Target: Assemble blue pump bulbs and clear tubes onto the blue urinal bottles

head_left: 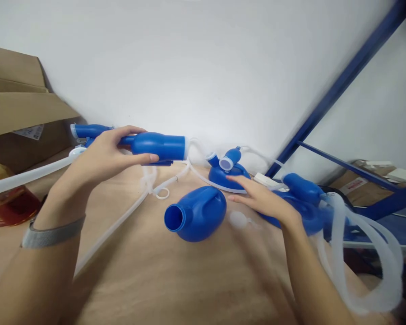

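My left hand (111, 151) is closed around a blue plastic urinal funnel (162, 145), raised above the table, with its pale-rimmed mouth facing right. Below it, a blue urinal bottle (203, 214) lies on the table with its uncapped neck pointing left. My right hand (260, 194) hovers just right of that bottle, fingers stretched out and holding nothing. Near the right fingertips lies a small white cap (238, 220). Clear hose (122, 219) trails across the table from below the left hand.
Another blue bottle (218, 175) with a small funnel (230, 159) rests by the wall. More blue urinal parts (302, 189) and coiled clear hose (389, 253) are at the right, beside a blue metal frame (345, 76). A cardboard box (23, 108) stands at the left.
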The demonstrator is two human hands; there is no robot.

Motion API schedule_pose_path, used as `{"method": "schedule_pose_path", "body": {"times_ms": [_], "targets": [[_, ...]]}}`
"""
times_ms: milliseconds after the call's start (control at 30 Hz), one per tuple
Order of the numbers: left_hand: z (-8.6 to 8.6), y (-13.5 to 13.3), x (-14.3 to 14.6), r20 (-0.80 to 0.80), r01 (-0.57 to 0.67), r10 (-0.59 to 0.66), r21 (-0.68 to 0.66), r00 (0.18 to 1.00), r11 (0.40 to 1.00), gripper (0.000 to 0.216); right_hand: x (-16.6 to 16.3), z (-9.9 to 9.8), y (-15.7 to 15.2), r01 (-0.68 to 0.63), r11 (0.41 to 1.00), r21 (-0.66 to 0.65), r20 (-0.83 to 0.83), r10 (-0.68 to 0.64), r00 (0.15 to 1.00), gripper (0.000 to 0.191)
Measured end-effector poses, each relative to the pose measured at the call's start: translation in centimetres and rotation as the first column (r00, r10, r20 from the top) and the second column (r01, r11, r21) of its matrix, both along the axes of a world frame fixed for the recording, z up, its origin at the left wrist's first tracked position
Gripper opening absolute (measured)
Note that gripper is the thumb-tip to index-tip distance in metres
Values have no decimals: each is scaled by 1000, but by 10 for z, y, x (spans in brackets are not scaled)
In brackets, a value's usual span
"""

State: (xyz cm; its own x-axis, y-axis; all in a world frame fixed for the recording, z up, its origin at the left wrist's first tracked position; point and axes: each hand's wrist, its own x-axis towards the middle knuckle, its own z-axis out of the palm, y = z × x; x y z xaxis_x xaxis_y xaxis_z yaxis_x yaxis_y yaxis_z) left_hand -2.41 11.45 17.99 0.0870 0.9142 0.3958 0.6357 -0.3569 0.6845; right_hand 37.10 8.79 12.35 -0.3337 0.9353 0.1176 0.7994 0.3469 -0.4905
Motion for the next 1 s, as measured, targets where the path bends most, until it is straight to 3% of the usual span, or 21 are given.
{"method": "schedule_pose_path", "body": {"times_ms": [67,167,267,333,467,600,667,733,800,833,867,933,1000], "targets": [[1,-4,1,-41,43,-42,37,998,998,72,-24,-1,-5,-27,979,201,-150,58,987,49],[1,-14,16,-43,172,-169,79,985,982,72,-60,-5,-15,-111,898,426,-281,248,927,36],[2,-25,33,-66,301,-295,119,953,946,72,-80,-11,-22,-78,776,626,-257,299,919,15],[3,-29,38,-86,341,-331,146,940,929,72,-81,-14,-24,-7,659,752,-230,273,934,5],[6,-34,38,-114,375,-361,149,926,915,68,-73,-13,-26,-95,446,890,-79,355,932,13],[8,-38,40,-15,393,-394,129,919,911,59,-76,-6,-32,-10,334,942,-133,402,906,12],[7,-40,42,60,420,-425,80,903,904,55,-78,-1,-35,52,343,938,-198,408,891,6],[6,-38,42,168,439,-440,47,882,897,53,-75,5,-38,136,439,888,-350,453,820,14],[6,-34,36,262,402,-399,44,879,915,53,-66,13,-41,201,551,810,-518,510,687,24],[6,-31,30,275,362,-356,33,893,932,56,-60,18,-43,219,576,788,-562,526,639,26],[7,-27,24,257,306,-299,14,919,952,60,-54,21,-44,230,570,789,-566,529,632,24],[10,-20,9,130,154,-148,-32,980,988,68,-44,27,-45,225,527,820,-502,472,724,14],[13,-14,-6,-96,-24,19,-50,995,998,74,-43,26,-41,198,566,800,-443,336,831,11]]}}
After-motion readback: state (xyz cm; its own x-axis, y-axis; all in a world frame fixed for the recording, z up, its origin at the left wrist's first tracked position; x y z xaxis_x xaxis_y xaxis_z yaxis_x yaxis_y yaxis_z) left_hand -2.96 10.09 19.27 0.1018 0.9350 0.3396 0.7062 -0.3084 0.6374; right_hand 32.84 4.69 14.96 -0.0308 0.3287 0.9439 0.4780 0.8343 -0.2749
